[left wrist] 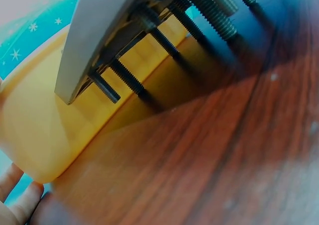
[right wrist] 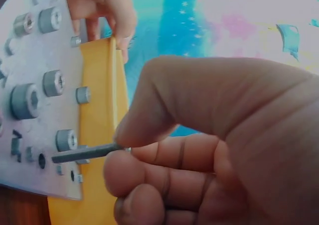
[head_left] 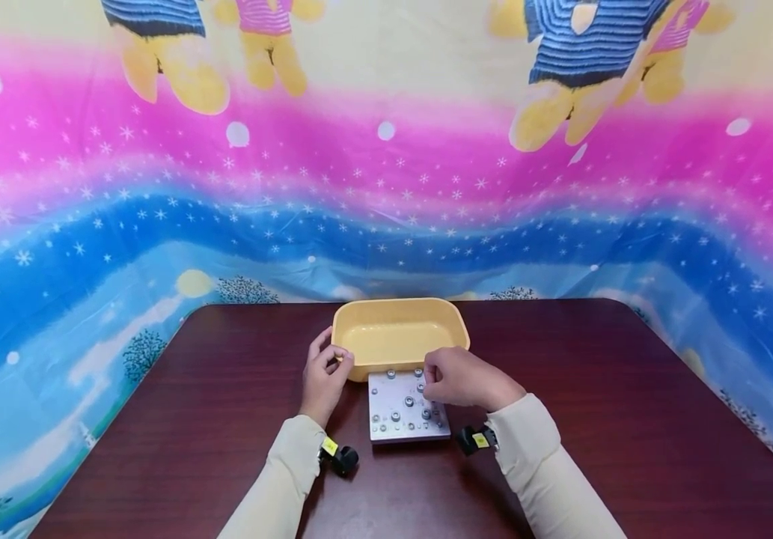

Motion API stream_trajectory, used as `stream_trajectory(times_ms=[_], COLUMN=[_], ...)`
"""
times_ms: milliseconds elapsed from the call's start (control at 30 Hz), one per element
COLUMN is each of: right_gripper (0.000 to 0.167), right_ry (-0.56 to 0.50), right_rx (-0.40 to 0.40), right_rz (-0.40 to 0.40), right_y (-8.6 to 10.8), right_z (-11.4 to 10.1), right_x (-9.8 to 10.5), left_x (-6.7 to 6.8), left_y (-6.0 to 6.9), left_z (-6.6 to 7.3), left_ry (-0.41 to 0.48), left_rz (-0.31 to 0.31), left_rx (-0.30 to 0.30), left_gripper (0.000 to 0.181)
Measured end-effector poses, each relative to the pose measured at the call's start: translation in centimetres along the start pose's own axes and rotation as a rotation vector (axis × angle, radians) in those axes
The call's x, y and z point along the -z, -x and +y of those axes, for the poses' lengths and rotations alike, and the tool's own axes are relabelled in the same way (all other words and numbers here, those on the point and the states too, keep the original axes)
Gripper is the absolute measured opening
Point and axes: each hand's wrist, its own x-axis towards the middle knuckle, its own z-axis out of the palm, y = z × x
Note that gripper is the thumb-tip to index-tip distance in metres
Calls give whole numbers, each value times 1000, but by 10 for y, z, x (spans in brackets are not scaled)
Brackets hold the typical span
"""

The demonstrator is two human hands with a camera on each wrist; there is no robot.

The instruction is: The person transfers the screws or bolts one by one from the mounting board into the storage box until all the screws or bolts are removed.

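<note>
My left hand (head_left: pixel 324 380) holds the near left corner of a yellow plastic bin (head_left: pixel 399 308), fingers at its rim. Above a metal plate (head_left: pixel 386 383), my right hand (head_left: pixel 463 378) pinches a thin dark screw (right wrist: pixel 84 154) between thumb and fingers; its head is hidden. The screw's free end is beside a small hole (right wrist: pixel 42 161) in the plate; I cannot tell whether they touch. Several socket-head screws (right wrist: pixel 26 101) of different sizes stand in the plate. Their threaded shanks (left wrist: pixel 207 13) stick out underneath in the left wrist view.
The dark red-brown wooden table (head_left: pixel 224 427) carries the plate just in front of the bin. A printed cloth (head_left: pixel 386 187) hangs behind the table and along both sides. Small black cameras (head_left: pixel 343 458) sit on both wrists, close to the plate's near corners.
</note>
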Motion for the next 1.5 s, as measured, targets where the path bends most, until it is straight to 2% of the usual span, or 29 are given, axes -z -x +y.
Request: stream_trajectory(times_ms=[167,300,633,733,900,1100,1500], right_gripper=[10,6,3,4,5,3,10], right_ry=[-17,-34,-149,-163,-173,-184,-171], right_rx=[50,72,35,25,5,17,-44], right_rz=[71,139,374,414,417,413,340], right_y=[1,-1,-11,-16,-22,-28,-34], right_z=[-1,-2,3,7,16,26,38], right_x=[4,6,3,-1,-7,-14,-26], left_x=[2,4,6,7,7,7,3], left_y=[-1,1,2,4,7,9,9], left_z=[0,0,-2,-1,1,2,2], left_ry=[8,7,-5,-3,-1,13,16], left_rz=[-1,-6,-2,-6,-11,-15,-28], left_rx=[-13,7,12,7,5,0,-9], left_gripper=[12,13,13,13,13,12,10])
